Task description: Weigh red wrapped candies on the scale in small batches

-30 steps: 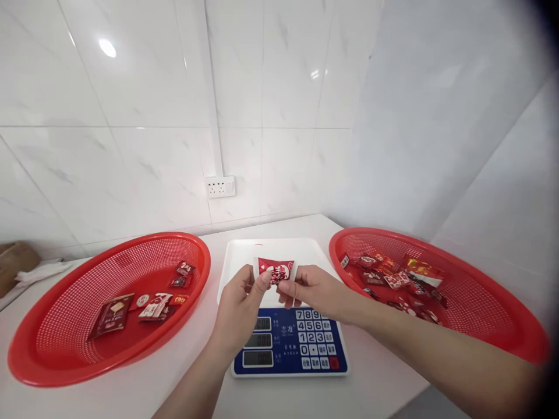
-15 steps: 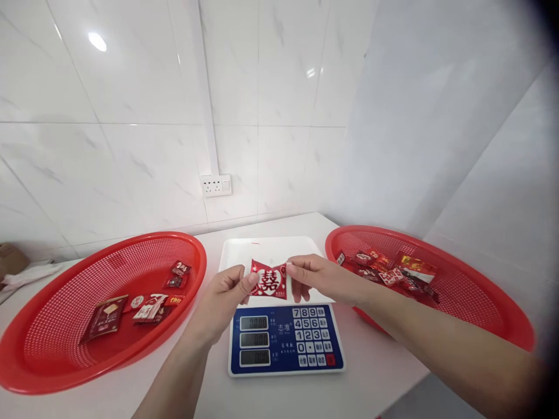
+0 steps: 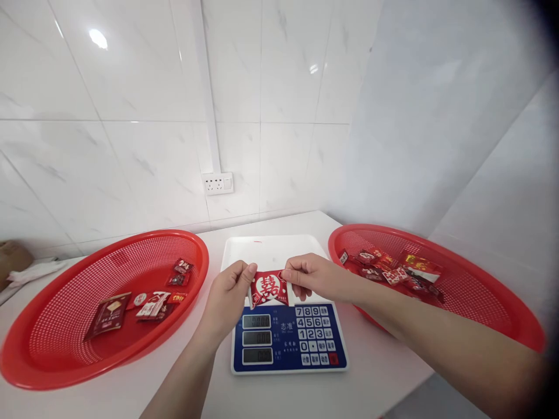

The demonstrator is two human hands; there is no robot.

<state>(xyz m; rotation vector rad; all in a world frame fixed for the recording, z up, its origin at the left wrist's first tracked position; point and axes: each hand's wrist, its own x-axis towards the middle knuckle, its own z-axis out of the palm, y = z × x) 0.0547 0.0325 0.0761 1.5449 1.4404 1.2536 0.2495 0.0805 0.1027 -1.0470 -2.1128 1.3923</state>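
A small red sweet packet (image 3: 268,288) with a white double-happiness sign hangs between my two hands, above the front of a white scale tray (image 3: 271,253). My left hand (image 3: 229,294) pinches its left corner. My right hand (image 3: 311,276) pinches its right corner. Below them lies the blue panel of an electronic scale (image 3: 290,337) with three displays and a keypad. A red mesh basket (image 3: 65,358) on the left holds several packets (image 3: 148,294). Another red mesh basket (image 3: 493,314) on the right holds a heap of red packets (image 3: 393,270).
The white counter (image 3: 209,396) ends in a tiled corner. A wall socket (image 3: 218,183) sits behind the scale. A brown box (image 3: 11,259) and white cloth lie at the far left. The counter's front edge drops off at the lower right.
The packet has been turned so its printed face shows to me, and both hands have shifted slightly while still pinching its corners over the scale.
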